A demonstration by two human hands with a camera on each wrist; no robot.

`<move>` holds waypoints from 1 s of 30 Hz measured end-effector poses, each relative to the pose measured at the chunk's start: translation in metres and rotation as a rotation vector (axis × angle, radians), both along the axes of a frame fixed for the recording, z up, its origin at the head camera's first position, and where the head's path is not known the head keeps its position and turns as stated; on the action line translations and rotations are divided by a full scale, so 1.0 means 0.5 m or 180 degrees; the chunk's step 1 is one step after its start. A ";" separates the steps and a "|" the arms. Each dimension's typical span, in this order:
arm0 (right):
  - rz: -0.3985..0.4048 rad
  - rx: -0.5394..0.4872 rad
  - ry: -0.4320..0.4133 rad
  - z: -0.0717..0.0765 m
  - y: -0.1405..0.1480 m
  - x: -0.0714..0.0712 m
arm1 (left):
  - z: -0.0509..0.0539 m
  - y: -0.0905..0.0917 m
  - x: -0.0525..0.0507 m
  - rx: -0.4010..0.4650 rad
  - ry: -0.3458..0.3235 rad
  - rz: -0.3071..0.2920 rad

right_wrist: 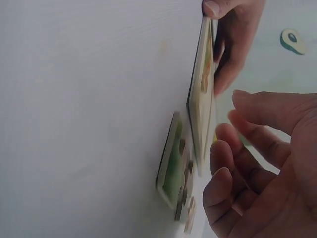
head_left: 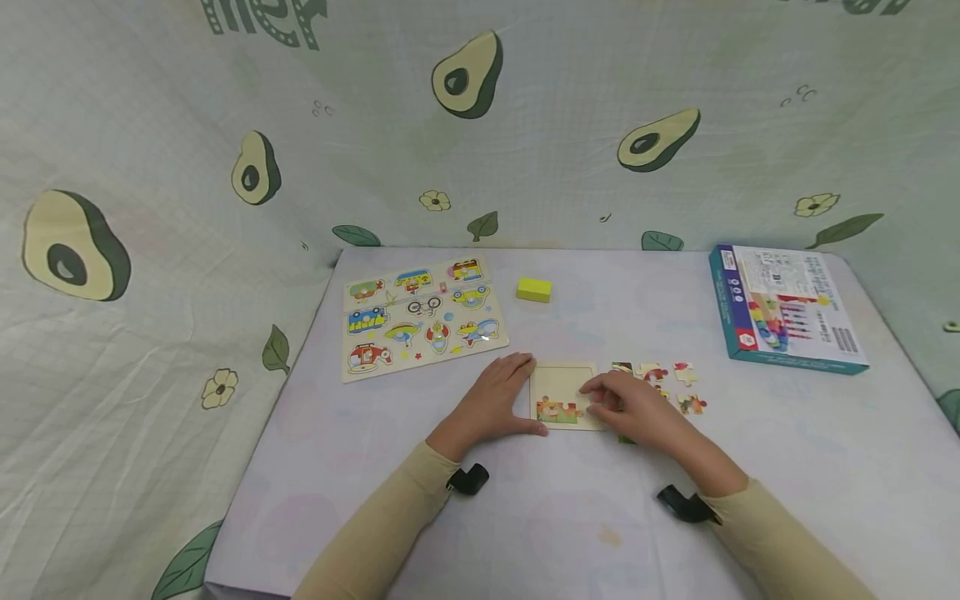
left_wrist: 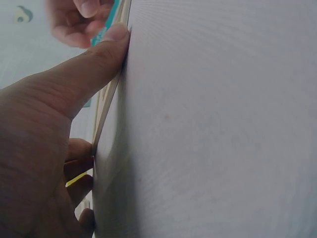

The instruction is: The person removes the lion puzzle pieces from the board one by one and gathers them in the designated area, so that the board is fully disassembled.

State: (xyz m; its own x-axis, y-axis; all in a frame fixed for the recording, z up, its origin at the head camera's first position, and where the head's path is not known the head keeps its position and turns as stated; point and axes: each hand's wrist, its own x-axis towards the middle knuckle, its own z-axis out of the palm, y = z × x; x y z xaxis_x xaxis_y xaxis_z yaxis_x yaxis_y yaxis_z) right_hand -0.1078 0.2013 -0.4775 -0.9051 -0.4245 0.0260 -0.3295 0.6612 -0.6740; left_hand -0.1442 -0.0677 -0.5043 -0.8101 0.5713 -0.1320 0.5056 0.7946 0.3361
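A small pale puzzle tray [head_left: 564, 375] lies in front of me, with several joined picture pieces [head_left: 557, 412] along its near edge. My left hand [head_left: 491, 398] rests at the tray's left side; its straight thumb touches the near corner and its extended fingers reach the far corner. Over the tray's right edge hovers my right hand [head_left: 633, 408], fingers loosely bent and thumb apart from them. The right wrist view shows no piece between those fingertips [right_wrist: 224, 148]. Loose puzzle pieces [head_left: 686, 373] lie right of the tray, some of them hidden under the right hand.
A larger vehicle puzzle board [head_left: 420, 333] lies at the back left. Beyond the tray sits a yellow block [head_left: 534, 290]. At the back right is a flat printed box [head_left: 795, 308]. An avocado-patterned cloth [head_left: 555, 167] hangs behind the table.
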 end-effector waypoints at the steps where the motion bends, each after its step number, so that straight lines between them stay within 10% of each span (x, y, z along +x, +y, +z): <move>1: 0.0010 0.0008 -0.0002 0.000 -0.003 -0.001 | 0.000 0.000 0.000 0.0003 0.0006 0.0000; 30: 0.0219 0.0309 -0.0262 -0.001 -0.064 -0.016 | 0.003 -0.001 -0.001 0.0037 -0.0018 -0.0019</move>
State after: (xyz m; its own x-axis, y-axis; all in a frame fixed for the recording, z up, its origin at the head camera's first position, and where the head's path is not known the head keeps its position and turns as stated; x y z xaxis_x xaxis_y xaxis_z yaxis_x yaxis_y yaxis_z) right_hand -0.1160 0.1693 -0.4779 -0.8711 -0.4825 -0.0914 -0.3224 0.7023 -0.6346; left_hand -0.1445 -0.0681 -0.5026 -0.8060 0.5776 -0.1298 0.5084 0.7876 0.3482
